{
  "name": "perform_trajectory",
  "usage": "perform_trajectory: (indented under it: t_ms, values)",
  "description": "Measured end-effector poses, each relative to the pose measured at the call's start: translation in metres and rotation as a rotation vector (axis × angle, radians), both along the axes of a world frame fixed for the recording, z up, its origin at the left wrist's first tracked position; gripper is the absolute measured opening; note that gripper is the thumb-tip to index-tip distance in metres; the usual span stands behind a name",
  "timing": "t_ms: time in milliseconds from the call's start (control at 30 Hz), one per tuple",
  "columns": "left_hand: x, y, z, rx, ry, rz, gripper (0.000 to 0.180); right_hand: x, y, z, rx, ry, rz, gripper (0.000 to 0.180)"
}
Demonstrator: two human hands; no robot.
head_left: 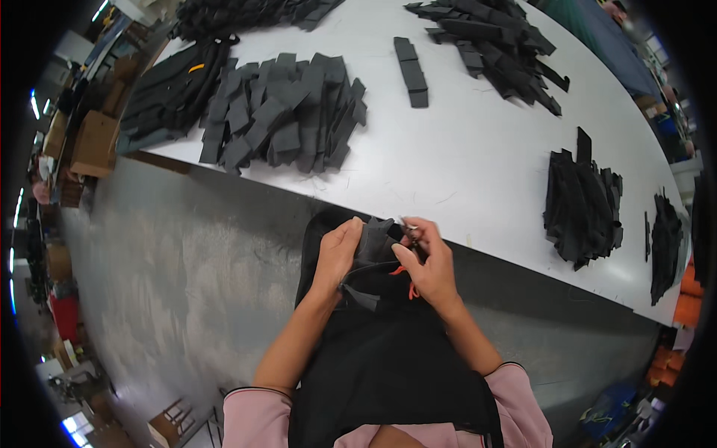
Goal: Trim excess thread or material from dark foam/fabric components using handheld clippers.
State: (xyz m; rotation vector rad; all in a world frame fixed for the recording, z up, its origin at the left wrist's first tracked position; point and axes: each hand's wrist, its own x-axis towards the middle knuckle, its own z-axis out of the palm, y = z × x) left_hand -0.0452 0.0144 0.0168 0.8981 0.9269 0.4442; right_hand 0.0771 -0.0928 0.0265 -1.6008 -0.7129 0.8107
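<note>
My left hand (340,250) is closed on a dark grey fabric piece (371,243), pinching it near the table's front edge. The fabric is folded, and a loose flap hangs below the hand. Close by on the right, my right hand (429,261) is closed around what look like small dark thread snips (408,234), their tips at the fabric's upper right edge. An orange cord (413,290) dangles under the right hand. Black cloth of the apron (388,358) lies behind and below both hands. The fingertips partly hide the snips.
The white table (448,164) carries piles of dark fabric strips (291,112), (500,45). A single strip (411,72) lies between them. Stacked black pieces (582,209) sit at the right, folded black garments (175,89) at the left. Cardboard boxes (95,142) stand beyond the floor.
</note>
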Motion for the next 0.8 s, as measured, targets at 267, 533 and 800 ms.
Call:
perform_trajectory:
  t_ms: [267, 533, 800]
  values:
    - [-0.008, -0.002, -0.003, 0.127, 0.045, -0.006, 0.035, 0.003, 0.003, 0.034, -0.017, -0.759, 0.254, 0.033]
    - [-0.008, 0.001, -0.005, 0.158, 0.007, -0.073, 0.035, 0.003, 0.008, 0.028, 0.055, -0.774, 0.235, 0.034]
    - [-0.012, 0.004, 0.001, 0.011, -0.024, -0.135, 0.035, 0.001, 0.005, 0.021, 0.079, -0.658, 0.142, 0.027]
